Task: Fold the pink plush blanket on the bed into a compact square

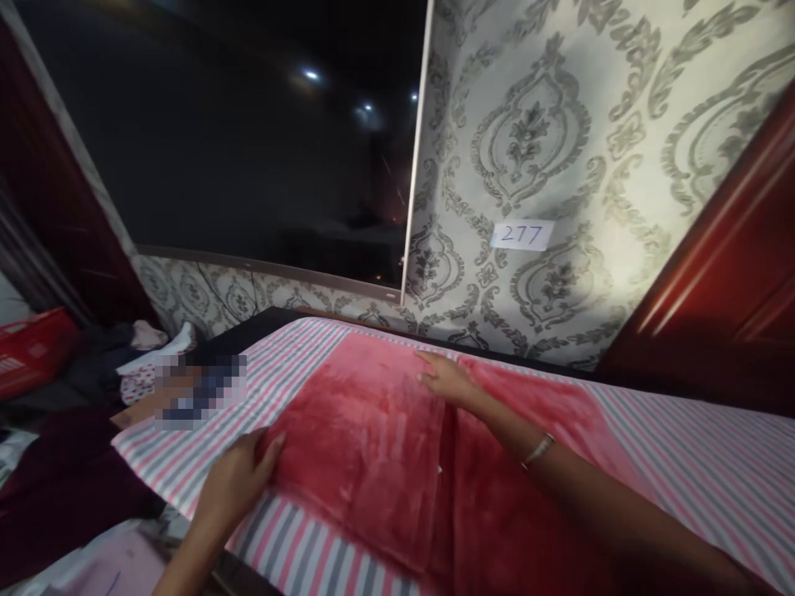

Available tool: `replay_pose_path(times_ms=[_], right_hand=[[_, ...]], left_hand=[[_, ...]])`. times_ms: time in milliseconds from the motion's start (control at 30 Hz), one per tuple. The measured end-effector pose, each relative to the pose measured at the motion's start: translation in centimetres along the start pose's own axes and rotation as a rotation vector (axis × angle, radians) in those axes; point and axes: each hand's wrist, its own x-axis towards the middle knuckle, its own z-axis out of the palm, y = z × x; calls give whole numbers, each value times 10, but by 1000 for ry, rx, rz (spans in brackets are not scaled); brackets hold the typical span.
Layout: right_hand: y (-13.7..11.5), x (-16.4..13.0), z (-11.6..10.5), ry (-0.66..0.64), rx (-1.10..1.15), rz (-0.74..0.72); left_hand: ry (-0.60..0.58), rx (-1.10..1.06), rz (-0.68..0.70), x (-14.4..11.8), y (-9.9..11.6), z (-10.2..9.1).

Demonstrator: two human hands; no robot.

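A red fleece blanket (373, 447) lies spread over a bed covered by a pink, grey and white striped sheet (701, 472), filling the middle of the bed from the far edge down to the near edge. The left hand (239, 480) rests at the blanket's near left edge, fingers held close together and curled over the hem where it meets the stripes, thumb lying on top of the fleece; whether it is actually pinching the fabric cannot be told. The right hand (447, 377) lies flat, palm down, on the far part of the blanket, fingers straight and together, pointing left. A thin bracelet (537, 451) circles the right wrist. Behind the bed stands a wall with grey damask wallpaper (559, 132), bearing a small white label (522, 235) marked 277, and to the left a large dark window (248, 132). Far left, a red basket (34, 348) sits beside a heap of clothes (137, 352)
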Motion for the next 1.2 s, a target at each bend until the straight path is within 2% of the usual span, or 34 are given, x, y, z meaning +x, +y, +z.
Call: replay_pose_path(times_ms=[167, 233, 400, 633, 767, 933, 1133, 1200], right_hand=[[-17, 73, 34, -27, 25, 27], [-19, 96, 47, -47, 29, 53], [-21, 135, 73, -77, 48, 83], [-21, 164, 88, -84, 78, 119], [-21, 175, 91, -85, 128, 125], [-26, 184, 97, -102, 222, 132], [-34, 201, 110, 44, 327, 144], [-34, 203, 117, 73, 348, 139]], left_hand=[[24, -272, 204, -15, -46, 11], [35, -313, 275, -22, -57, 15], [148, -209, 293, -29, -50, 21], [175, -151, 283, -24, -53, 27], [173, -99, 228, -30, -45, 34], [228, -91, 136, -35, -29, 40], [314, -241, -105, -34, -37, 33], [293, -287, -109, -35, -41, 31]])
